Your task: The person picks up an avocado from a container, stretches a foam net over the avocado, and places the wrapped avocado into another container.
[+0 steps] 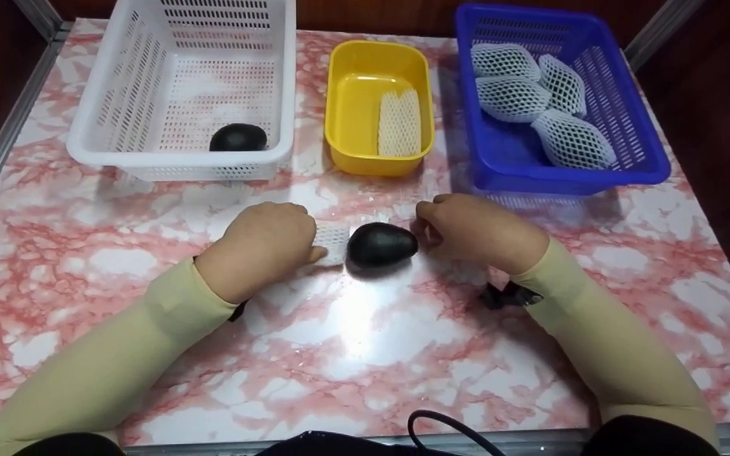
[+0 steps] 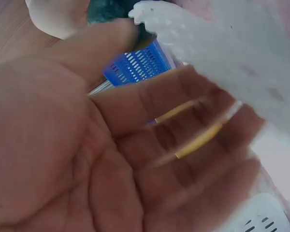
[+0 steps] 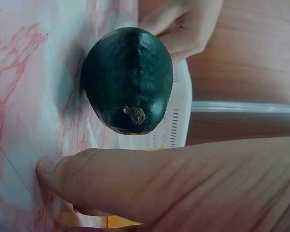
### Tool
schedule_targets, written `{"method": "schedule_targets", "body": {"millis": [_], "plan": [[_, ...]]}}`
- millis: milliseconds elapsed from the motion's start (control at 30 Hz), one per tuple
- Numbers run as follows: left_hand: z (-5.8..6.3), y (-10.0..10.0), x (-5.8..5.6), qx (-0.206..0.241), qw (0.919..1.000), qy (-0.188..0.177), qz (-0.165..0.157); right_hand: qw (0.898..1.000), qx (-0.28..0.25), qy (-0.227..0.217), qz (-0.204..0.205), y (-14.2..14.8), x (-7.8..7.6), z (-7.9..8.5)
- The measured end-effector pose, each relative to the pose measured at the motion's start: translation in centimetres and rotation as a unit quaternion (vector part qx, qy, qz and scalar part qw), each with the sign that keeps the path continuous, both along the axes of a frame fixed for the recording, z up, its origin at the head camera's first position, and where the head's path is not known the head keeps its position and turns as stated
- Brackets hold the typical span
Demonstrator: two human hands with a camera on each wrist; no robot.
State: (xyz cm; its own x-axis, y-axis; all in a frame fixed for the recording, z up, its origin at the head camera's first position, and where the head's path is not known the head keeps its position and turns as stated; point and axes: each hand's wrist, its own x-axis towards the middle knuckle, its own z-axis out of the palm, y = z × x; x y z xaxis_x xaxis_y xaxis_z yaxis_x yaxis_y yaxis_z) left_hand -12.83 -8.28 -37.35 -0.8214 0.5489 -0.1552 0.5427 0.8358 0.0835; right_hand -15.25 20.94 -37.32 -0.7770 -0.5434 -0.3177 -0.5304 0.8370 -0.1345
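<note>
A dark avocado [image 1: 381, 246] lies on its side on the marbled table between the two hands, its narrow end to the right. My left hand [image 1: 263, 247] holds a white foam net sleeve [image 1: 332, 243] at the avocado's broad end. In the left wrist view the net [image 2: 217, 53] covers the fingertips, so their grip is partly hidden. My right hand [image 1: 476, 228] is just off the narrow end, fingers loosely bent, holding nothing. From the right wrist, the avocado [image 3: 130, 79] shows its stem scar, apart from the thumb [image 3: 87, 176].
At the back left a white basket [image 1: 181, 158] holds another dark avocado [image 1: 239, 137]. The yellow bin [image 1: 374, 166] in the middle contains flat foam nets [image 1: 400, 123]. A blue basket [image 1: 549, 180] at right holds several net-wrapped fruits [image 1: 511, 99]. A black cable [image 1: 454, 423] loops at the front edge.
</note>
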Motion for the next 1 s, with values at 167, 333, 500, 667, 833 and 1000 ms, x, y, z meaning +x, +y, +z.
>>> {"method": "schedule_targets", "body": {"millis": [167,333,500,667,833,1000], "plan": [[-0.5,0.5,0.2,-0.014,0.9982,0.05,0.03,1.0,-0.004,-0.004,-0.003,0.1,0.0,-0.3],[-0.9,1.1,0.5,-0.024,0.998,0.046,0.036,1.0,0.002,-0.011,-0.012,0.2,0.0,-0.3],[-0.6,1.0,0.3,0.007,0.9992,0.039,-0.001,1.0,0.011,-0.016,-0.016,0.2,0.0,-0.2],[-0.4,0.5,0.0,0.068,0.9956,0.028,-0.058,1.0,0.007,-0.004,-0.006,0.1,0.1,-0.1],[0.1,-0.1,0.1,0.071,0.9938,-0.019,-0.083,1.0,0.009,-0.003,-0.008,0.0,0.1,-0.1],[0.8,-0.6,0.0,0.097,0.9912,-0.051,-0.075,1.0,0.016,-0.003,-0.01,-0.1,0.1,-0.1]]}}
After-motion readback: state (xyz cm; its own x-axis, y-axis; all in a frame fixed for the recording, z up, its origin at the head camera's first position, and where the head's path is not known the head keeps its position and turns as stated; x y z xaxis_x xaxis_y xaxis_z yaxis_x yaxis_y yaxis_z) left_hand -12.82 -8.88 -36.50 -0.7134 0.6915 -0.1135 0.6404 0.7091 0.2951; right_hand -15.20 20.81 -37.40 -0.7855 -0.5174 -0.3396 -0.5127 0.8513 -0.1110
